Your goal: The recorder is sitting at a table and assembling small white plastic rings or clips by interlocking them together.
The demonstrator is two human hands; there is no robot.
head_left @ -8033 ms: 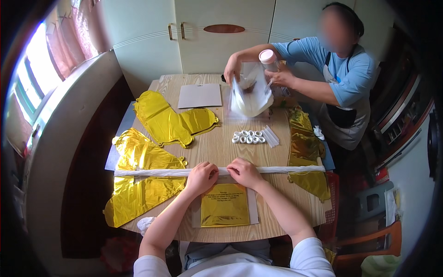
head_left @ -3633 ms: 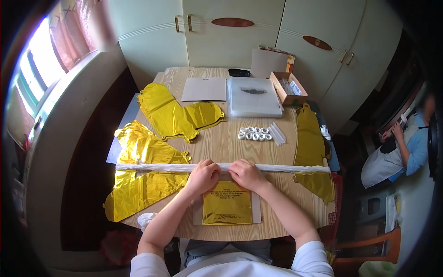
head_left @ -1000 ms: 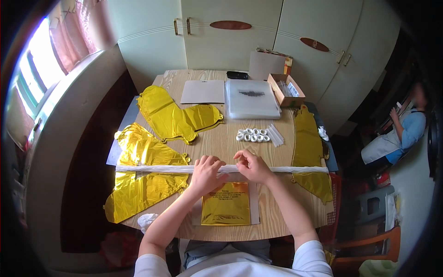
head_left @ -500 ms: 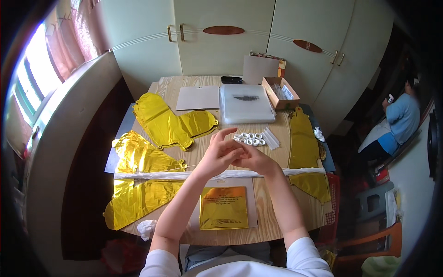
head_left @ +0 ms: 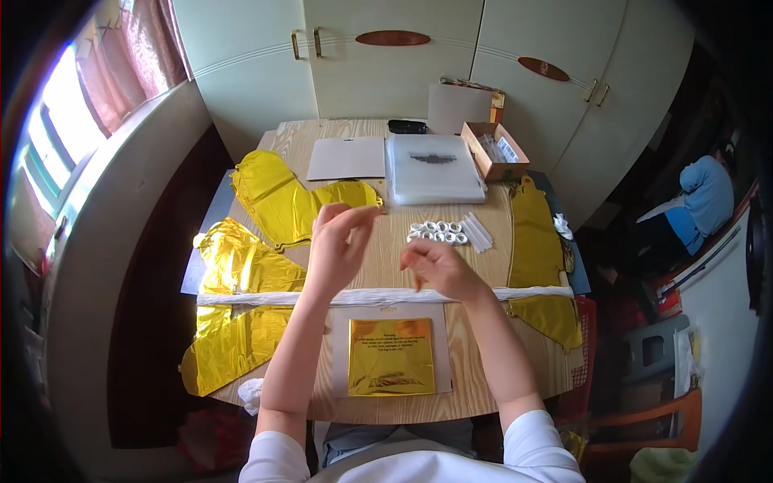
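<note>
My left hand (head_left: 340, 248) is raised over the table, its thumb and forefinger tips brought together in a pinch. Anything between them is too small to make out. Lower and to the right, my right hand (head_left: 443, 270) has its fingers curled in, and whatever they grip is hidden. The two hands are apart. Beneath them a long bundle of white strands (head_left: 370, 297) stretches across the table, over yellow-gold foil pieces at both sides. Closer to me, a folded gold foil packet (head_left: 391, 358) with dark print lies on a grey card (head_left: 444, 354).
Gold foil shapes lie at left (head_left: 270, 197) and right (head_left: 535, 233). Small white rings (head_left: 439, 233) and clear tubes (head_left: 477, 231) sit mid-table. Farther back are a stack of clear plastic bags (head_left: 435, 181) and an open box (head_left: 507, 171). A person (head_left: 700, 201) sits at right.
My hands were together over the table and have come apart. The left moved left and up; the right moved slightly left. The person at right has leaned forward.
</note>
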